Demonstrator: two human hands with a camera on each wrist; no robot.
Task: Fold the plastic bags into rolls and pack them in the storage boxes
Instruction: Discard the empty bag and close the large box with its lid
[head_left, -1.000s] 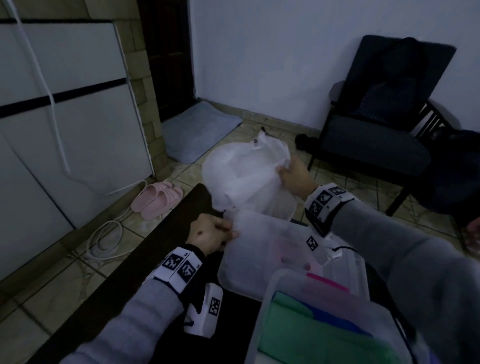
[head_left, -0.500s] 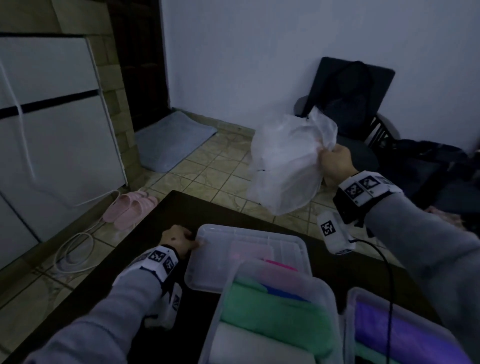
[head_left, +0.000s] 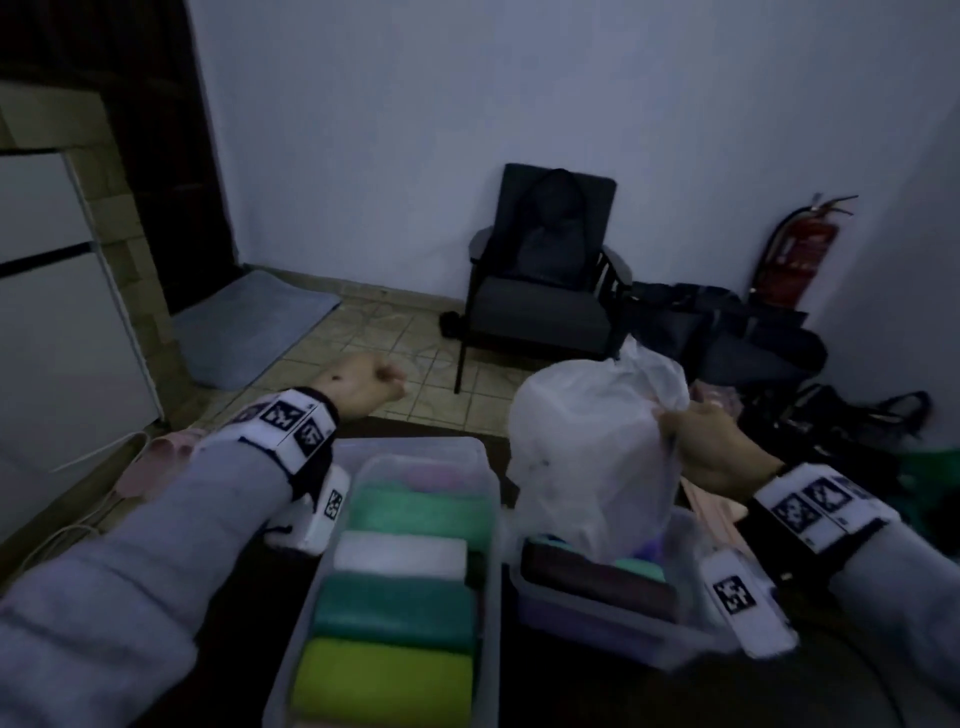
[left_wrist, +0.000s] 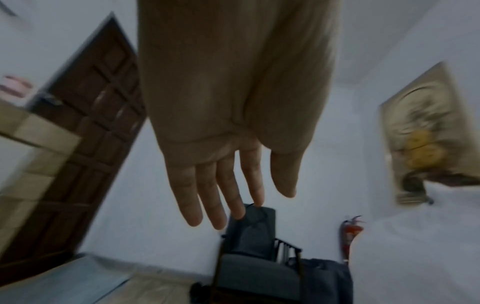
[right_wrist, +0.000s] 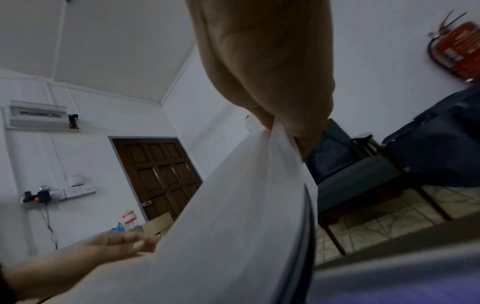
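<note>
2 storage boxes, one at 6 o'clock packed w/ rolls, one at 4. 1 white plastic bag hangs above the 4 o'clock box, pinched at its top by R hand, prob. to let it drape for folding. L hand at 10, fingers straight, empty.
</note>
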